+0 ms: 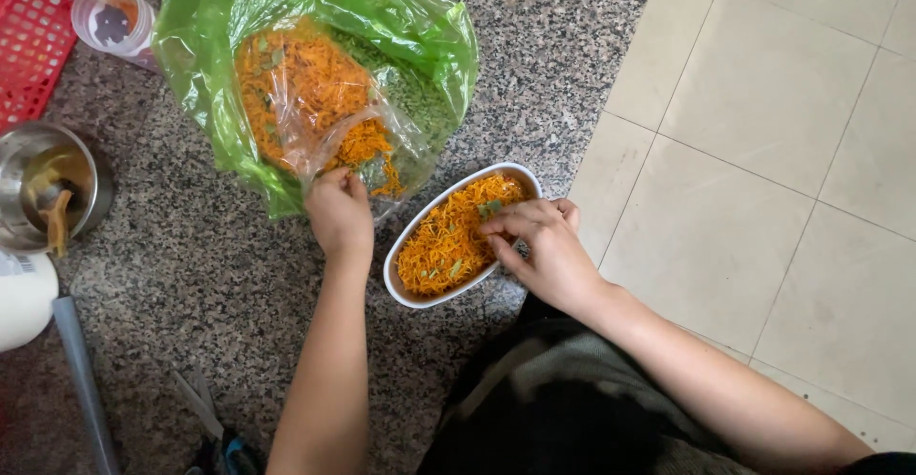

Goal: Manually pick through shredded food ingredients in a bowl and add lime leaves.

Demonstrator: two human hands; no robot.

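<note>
Granite counter (534, 74), R hand (544, 246) fingers hide dish (405, 251) rim

green bag (420, 27); white dish (401, 246); orange shreds (444, 246)

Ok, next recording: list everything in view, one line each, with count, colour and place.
Translucent green plastic bag: one, top centre, open on the counter.
Clear inner plastic bag of orange shreds: one, inside the green bag.
White oval dish: one, centre, filled with orange shreds.
Steel bowl: one, silver, left edge.
Red plastic basket: one, top left.
Speckled granite counter: grey.
Tiled floor: cream, right.
Left hand: pinching the clear bag.
Right hand: fingers in the dish.
</note>
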